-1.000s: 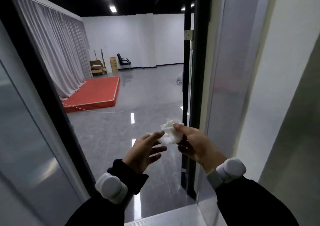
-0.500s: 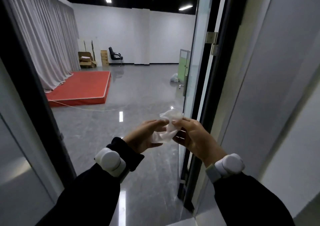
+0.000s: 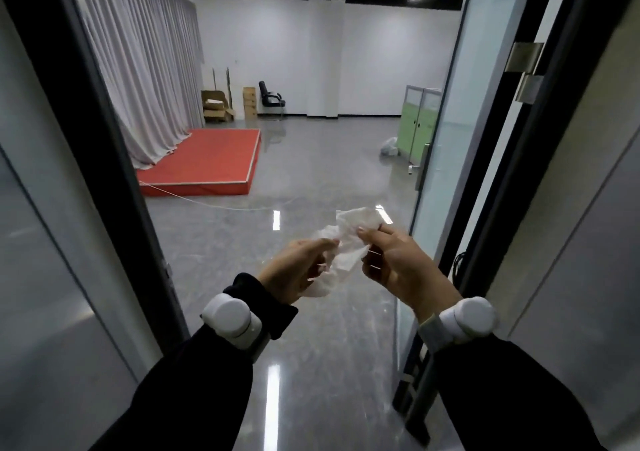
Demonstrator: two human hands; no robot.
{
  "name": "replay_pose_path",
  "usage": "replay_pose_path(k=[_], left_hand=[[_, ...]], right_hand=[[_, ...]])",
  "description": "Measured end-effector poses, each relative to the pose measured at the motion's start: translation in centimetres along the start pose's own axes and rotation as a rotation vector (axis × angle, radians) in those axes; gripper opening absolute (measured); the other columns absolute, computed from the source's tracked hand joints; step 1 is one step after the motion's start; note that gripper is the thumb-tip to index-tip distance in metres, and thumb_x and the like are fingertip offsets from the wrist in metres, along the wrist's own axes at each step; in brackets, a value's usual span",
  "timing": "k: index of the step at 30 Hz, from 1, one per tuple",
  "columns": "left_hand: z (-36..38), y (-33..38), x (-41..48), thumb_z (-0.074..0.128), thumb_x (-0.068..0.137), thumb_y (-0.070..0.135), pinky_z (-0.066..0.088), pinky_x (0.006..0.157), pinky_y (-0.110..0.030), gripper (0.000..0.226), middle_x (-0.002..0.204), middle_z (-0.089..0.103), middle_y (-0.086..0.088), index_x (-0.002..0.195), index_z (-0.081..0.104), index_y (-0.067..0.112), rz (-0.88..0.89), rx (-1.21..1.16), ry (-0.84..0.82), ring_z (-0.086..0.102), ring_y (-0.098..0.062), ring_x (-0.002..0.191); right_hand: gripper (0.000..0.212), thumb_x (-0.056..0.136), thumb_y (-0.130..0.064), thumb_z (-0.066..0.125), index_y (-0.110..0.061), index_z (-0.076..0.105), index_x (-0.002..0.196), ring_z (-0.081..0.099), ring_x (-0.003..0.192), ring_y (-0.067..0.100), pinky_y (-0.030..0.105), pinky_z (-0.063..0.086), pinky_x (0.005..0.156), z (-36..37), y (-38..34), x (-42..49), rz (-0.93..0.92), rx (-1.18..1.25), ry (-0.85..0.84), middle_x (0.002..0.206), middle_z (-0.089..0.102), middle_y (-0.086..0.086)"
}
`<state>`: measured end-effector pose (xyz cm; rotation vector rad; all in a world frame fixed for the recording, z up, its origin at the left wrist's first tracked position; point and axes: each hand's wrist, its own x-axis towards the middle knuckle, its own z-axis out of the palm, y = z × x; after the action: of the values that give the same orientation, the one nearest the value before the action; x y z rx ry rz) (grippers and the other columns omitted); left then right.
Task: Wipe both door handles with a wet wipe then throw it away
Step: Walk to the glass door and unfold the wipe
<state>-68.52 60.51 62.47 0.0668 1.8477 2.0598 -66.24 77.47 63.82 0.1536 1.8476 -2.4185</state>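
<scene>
Left hand point(image 3: 298, 270) has come onto the wet wipe point(image 3: 343, 253): a second ago it was open beside it and only the right hand point(image 3: 398, 263) held it. View has also swung right, so more of the green cabinet point(image 3: 415, 121) shows.

Both hands pinch the wipe. Left fingers curl on its lower left part, right thumb and forefinger grip the upper right. It's crumpled and partly spread between them, with a flap sticking up above the right thumb.

Wipe is in mid-air in the doorway, over the glossy grey floor point(image 3: 311, 346), just left of the open glass door point(image 3: 446, 139) and not touching it. Metal fitting point(image 3: 423, 163) on the door's edge is edge-on, shape can't be told, well apart from the wipe.

White bands on both wrists, dark sleeves. Red platform point(image 3: 207, 166) and curtain point(image 3: 138, 70) are far left.
</scene>
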Motion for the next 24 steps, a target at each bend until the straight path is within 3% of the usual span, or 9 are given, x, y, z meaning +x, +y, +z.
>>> replay_pose_path(k=[2, 4, 7, 14, 18, 24], left_hand=[[-0.7, 0.5, 1.8, 0.070, 0.082, 0.029, 0.033, 0.056, -0.027, 0.022, 0.068, 0.055, -0.007, 0.077, 0.066, 0.008, 0.073, -0.030, 0.056, 0.047, -0.019, 0.061], [-1.4, 1.3, 4.3, 0.062, 0.093, 0.018, 0.036, 0.049, -0.021, 0.024, 0.056, 0.055, -0.001, 0.072, 0.061, 0.007, 0.099, -0.046, 0.104, 0.048, -0.015, 0.052], [-2.1, 2.9, 8.9, 0.058, 0.098, 0.018, 0.038, 0.043, -0.015, 0.032, 0.046, 0.056, 0.002, 0.067, 0.058, 0.007, 0.157, -0.039, 0.153, 0.049, -0.010, 0.043], [-3.2, 6.6, 19.4, 0.058, 0.098, 0.019, 0.039, 0.042, -0.020, 0.034, 0.051, 0.053, -0.003, 0.066, 0.056, 0.009, 0.263, -0.135, 0.192, 0.048, -0.010, 0.040], [-3.4, 8.1, 24.7, 0.053, 0.100, 0.014, 0.038, 0.038, -0.016, 0.033, 0.046, 0.054, 0.002, 0.068, 0.054, 0.010, 0.255, -0.196, 0.206, 0.049, -0.008, 0.036], [-5.5, 8.3, 32.7, 0.057, 0.096, 0.011, 0.032, 0.050, -0.026, 0.030, 0.057, 0.044, -0.008, 0.067, 0.050, 0.012, 0.181, -0.158, 0.267, 0.041, -0.019, 0.050]], right_hand=[[0.023, 0.092, -0.021, 0.065, -0.007, 0.065, 0.110, 0.055, 0.061, 0.014, 0.025, 0.049, 0.055, 0.2, -0.1, 2.3, 0.011, -0.013, 0.000, 0.077, 0.061, 0.005], [0.022, 0.091, -0.023, 0.066, -0.007, 0.066, 0.107, 0.056, 0.062, 0.014, 0.024, 0.050, 0.055, 0.2, -0.3, 5.2, 0.011, -0.009, 0.002, 0.077, 0.062, 0.005], [0.022, 0.091, -0.024, 0.065, -0.008, 0.066, 0.107, 0.058, 0.068, 0.017, 0.025, 0.051, 0.057, 0.5, -1.0, 10.5, 0.002, 0.007, 0.012, 0.085, 0.064, 0.008], [0.033, 0.088, -0.029, 0.067, -0.010, 0.061, 0.115, 0.061, 0.076, 0.020, 0.028, 0.051, 0.062, -0.9, -4.8, 21.3, -0.039, -0.018, 0.032, 0.096, 0.067, 0.010], [0.035, 0.087, -0.027, 0.069, -0.013, 0.059, 0.117, 0.061, 0.082, 0.022, 0.031, 0.053, 0.069, -2.1, -5.9, 27.0, -0.057, -0.058, 0.024, 0.103, 0.067, 0.010], [0.032, 0.087, -0.033, 0.068, -0.018, 0.061, 0.115, 0.066, 0.078, 0.020, 0.030, 0.052, 0.067, -3.0, -5.7, 34.6, -0.040, -0.082, 0.022, 0.096, 0.072, 0.003]])
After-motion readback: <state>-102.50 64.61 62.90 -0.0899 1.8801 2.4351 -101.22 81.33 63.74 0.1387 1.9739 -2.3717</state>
